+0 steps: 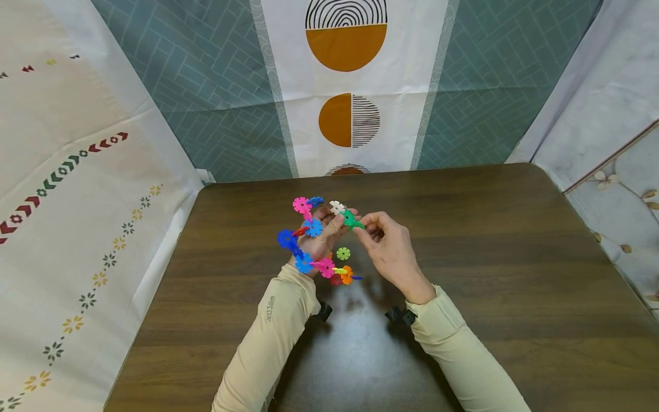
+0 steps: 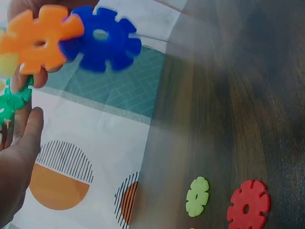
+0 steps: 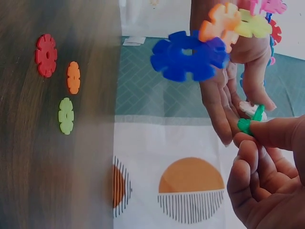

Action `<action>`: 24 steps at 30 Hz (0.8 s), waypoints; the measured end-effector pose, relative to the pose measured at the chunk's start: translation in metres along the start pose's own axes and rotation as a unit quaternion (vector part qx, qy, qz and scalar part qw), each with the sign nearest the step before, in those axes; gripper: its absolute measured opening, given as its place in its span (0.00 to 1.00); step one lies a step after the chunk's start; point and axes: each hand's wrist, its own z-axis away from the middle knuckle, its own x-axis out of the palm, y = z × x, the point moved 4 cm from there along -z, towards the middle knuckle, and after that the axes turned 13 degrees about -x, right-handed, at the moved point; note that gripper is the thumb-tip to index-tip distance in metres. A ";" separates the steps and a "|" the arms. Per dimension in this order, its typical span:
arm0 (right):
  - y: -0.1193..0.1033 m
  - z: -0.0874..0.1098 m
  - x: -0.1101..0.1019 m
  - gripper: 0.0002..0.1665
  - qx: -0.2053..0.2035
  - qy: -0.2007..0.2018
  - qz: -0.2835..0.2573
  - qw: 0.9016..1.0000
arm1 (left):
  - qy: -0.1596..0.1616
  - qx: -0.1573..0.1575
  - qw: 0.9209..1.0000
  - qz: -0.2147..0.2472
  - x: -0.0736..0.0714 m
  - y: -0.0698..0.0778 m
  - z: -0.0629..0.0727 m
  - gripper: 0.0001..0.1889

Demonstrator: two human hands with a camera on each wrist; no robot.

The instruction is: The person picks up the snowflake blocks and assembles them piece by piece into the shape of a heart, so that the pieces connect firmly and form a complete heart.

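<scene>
A chain of notched, flower-shaped plastic discs (image 1: 304,263) in pink, blue, orange and other colours loops around my left hand (image 1: 318,245). Its thumb and fingers pinch the chain close to a white disc (image 1: 337,207) and a green disc (image 1: 348,218). From the right, my right hand (image 1: 392,247) pinches a second green disc (image 1: 358,225) between thumb and forefinger, right at the first green one. An orange disc (image 2: 40,40) and a dark blue disc (image 2: 101,39) form the hanging end, large in the left wrist view.
On the brown wooden table (image 1: 494,274) below the hands lie a loose red disc (image 3: 46,55), an orange disc (image 3: 73,78) and a lime disc (image 3: 66,116). Patterned cloth (image 1: 231,86) hangs behind the table, with more cloth at both sides.
</scene>
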 end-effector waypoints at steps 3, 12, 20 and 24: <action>-0.001 -0.001 0.000 0.08 0.003 -0.003 0.003 1.000 | -0.003 0.000 1.000 0.010 0.000 0.002 0.000 0.13; -0.004 -0.001 -0.003 0.08 0.014 -0.022 0.006 1.000 | 0.001 -0.014 0.999 0.040 -0.002 -0.001 -0.001 0.15; -0.001 0.001 -0.004 0.08 0.019 -0.016 0.000 1.000 | 0.020 0.004 0.999 0.033 0.002 -0.002 0.002 0.13; 0.000 0.001 -0.004 0.08 0.014 -0.001 -0.005 1.000 | 0.018 0.006 0.999 0.032 0.001 -0.004 0.002 0.13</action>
